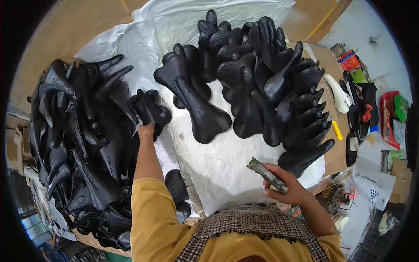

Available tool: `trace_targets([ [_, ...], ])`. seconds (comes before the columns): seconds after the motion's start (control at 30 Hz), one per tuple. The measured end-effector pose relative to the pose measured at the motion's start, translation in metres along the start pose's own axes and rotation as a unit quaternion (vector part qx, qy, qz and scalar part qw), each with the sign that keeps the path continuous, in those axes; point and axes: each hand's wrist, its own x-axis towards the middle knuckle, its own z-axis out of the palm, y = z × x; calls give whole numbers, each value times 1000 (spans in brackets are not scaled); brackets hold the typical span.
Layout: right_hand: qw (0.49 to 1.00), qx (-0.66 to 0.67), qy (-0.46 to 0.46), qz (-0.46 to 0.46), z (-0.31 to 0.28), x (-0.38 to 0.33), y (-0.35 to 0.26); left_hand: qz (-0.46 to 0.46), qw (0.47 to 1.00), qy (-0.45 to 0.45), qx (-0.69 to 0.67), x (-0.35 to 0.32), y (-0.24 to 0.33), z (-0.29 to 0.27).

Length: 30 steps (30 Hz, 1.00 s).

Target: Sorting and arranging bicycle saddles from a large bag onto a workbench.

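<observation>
My left hand (146,130) reaches to the left and grips a black bicycle saddle (152,110) at the edge of a big heap of black saddles (102,153). Most of its fingers are hidden by the saddle. Over the white sheeting (218,174), my right hand (290,183) is closed around a worn, grey, stick-like hand tool (273,177) with a greenish end; its exact kind I cannot make out. Beyond the right hand lies a black saddle (305,157), part of a second group of saddles (248,100) stacked across the middle and right of the table.
Brown cardboard (331,70) lies under the sheeting at the right, with a white saddle (338,95) and a yellow-handled tool (337,130) on it. A red container (388,118) stands farther right. Wires and a small machine (334,196) sit at the lower right.
</observation>
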Motion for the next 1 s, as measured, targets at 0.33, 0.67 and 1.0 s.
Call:
trace_targets([
  [0.33, 999, -19, -8, -35, 14, -12, -11, 60, 959, -73, -266, -43, 5, -82],
  [0.67, 998, -21, 21, -54, 16, -50, -7, 529, 820, -73, -206, -271, 58, -128],
  [1.0, 997, 39, 65, -1, 20, -101, -5, -38, 862, -170, -476, -164, -26, -16],
])
